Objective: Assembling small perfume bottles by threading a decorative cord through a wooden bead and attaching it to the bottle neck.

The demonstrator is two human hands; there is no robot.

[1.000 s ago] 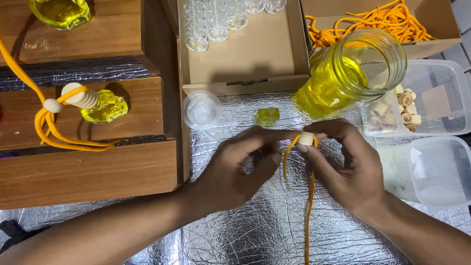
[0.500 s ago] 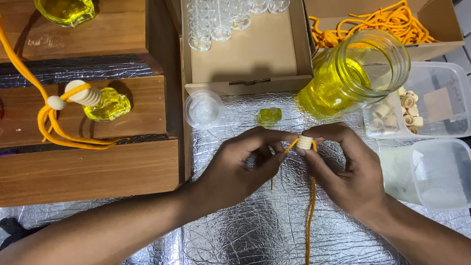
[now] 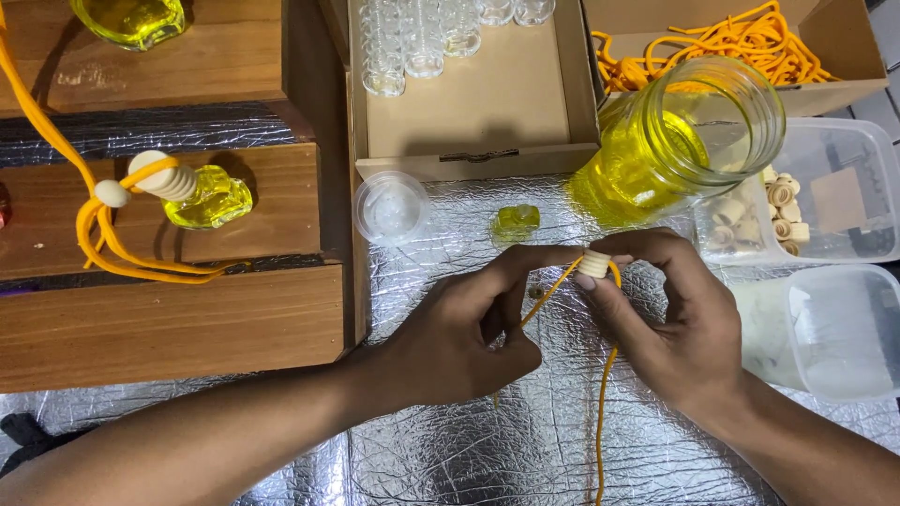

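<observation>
The head view looks down on a surface covered in crinkled silver foil. At the left stand stepped wooden blocks, one bearing a small bottle of yellow liquid with a ribbed cap and an orange loop. Behind the hands lie a cardboard box of empty glass vials, a box of orange cords, and a large glass jar of yellow liquid, tilted. Clear plastic tubs sit at the right, one holding wooden caps. The left hand pinches an orange cord, its grip narrow on the strand. The right hand holds a small ribbed wooden cap between thumb and forefinger, just above the surface, with the cord passing through it and trailing toward the person.
</observation>
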